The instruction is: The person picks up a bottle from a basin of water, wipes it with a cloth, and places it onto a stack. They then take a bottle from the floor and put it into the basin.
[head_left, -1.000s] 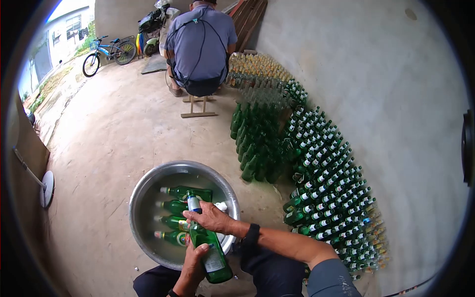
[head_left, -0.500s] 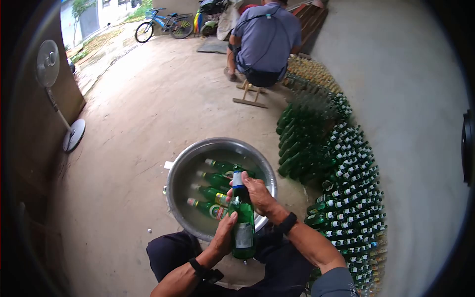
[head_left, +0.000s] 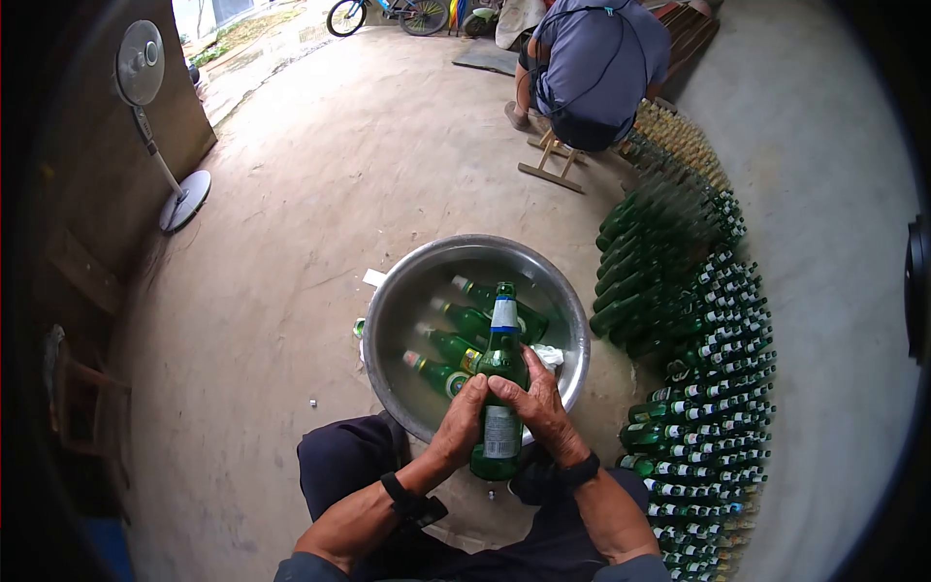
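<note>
A green glass bottle (head_left: 503,366) stands nearly upright between my two hands, over the near rim of a round metal basin (head_left: 388,274). It has a whitish neck label and a pale back label with small print. My left hand (head_left: 460,424) is closed around its left side, my right hand (head_left: 543,404) around its right, thumbs close together on the front. Behind it, several green bottles (head_left: 447,342) lie in the cloudy water of the basin, necks pointing left. A crumpled white item (head_left: 549,357) sits inside the right wall, partly hidden by the held bottle.
Rows of green bottles (head_left: 713,403) line the right wall. A person (head_left: 593,63) sits on a low wooden stool (head_left: 553,165) at the back. A standing fan (head_left: 142,68) is at left; a blue bicycle (head_left: 393,12) stands near the doorway. A white scrap (head_left: 373,277) lies beside the basin.
My right hand has moved down from the bottle's neck to its body, uncovering the neck and mouth. The view has shifted, so the surroundings appear farther right and the background higher.
</note>
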`<action>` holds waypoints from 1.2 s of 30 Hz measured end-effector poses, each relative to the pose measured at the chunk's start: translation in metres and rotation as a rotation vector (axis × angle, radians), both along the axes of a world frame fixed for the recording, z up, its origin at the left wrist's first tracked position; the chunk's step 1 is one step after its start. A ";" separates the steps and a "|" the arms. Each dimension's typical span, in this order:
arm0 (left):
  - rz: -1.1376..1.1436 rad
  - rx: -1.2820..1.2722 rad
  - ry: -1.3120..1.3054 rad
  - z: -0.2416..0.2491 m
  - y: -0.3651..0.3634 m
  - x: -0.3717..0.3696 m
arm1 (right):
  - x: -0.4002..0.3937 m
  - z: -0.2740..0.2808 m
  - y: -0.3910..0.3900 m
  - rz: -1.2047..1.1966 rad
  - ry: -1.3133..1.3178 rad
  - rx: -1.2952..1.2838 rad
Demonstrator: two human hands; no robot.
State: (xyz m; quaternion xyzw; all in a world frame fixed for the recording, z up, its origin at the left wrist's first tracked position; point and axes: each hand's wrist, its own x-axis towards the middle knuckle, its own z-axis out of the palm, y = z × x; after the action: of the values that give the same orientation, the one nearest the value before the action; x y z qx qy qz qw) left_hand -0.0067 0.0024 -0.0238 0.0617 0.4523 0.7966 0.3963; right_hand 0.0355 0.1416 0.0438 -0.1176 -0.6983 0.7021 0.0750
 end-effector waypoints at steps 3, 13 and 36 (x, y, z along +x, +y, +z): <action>-0.007 -0.153 0.216 0.003 0.000 0.002 | -0.005 -0.002 0.008 -0.029 -0.043 0.077; -0.101 -0.304 0.542 0.017 -0.003 0.017 | -0.012 -0.034 0.023 -0.237 -0.067 -0.383; -0.040 -0.348 0.386 0.003 -0.004 0.034 | -0.024 -0.034 0.021 -0.311 -0.068 -0.055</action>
State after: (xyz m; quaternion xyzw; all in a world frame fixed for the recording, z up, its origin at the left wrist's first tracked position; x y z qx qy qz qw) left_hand 0.0270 -0.0013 -0.0211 0.1525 0.6484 0.6723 0.3230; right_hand 0.0110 0.1626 0.0093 -0.2499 -0.6545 0.6964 0.1557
